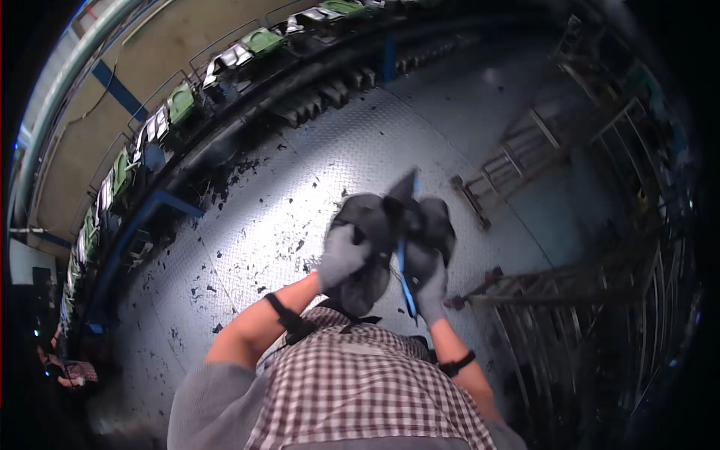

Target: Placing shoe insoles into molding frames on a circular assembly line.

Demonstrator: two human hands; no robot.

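In front of my body is a bundle of black, rounded, flexible-looking pieces [367,214], with a pointed dark flap standing up at its far end. I cannot make out their exact kind. My left hand [343,259], in a grey glove, is closed on the left piece, fingers curled over its face. On the right, my right hand [429,283], also gloved in grey, grips the near part of the right black piece [439,225]. A thin blue strip [406,281] runs lengthwise beside the right hand's inner side; whether that hand holds it is unclear. Motion blurs the fingers.
Black scraps [289,244] litter the metal plate floor [315,172]. Along the left and far side curves a line with green and white parts [180,101] and a blue support [176,202]. Metal racks [517,154] stand to the right. Another person [75,373] is at far left.
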